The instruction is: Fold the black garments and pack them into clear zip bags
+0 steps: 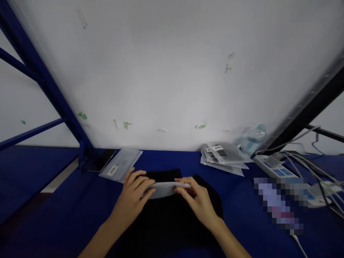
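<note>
A pale, translucent plastic bag is held up edge-on between my two hands, above black fabric near the front of the blue table. My left hand pinches the bag's left end between thumb and fingers. At the right end, my right hand grips the upper edge with thumb and forefinger. What the bag holds, if anything, cannot be made out.
Flat on the blue table lie a labelled bag and a dark phone at left. At right are stacked bags, a bottle, a power strip with cables and a blurred-out object.
</note>
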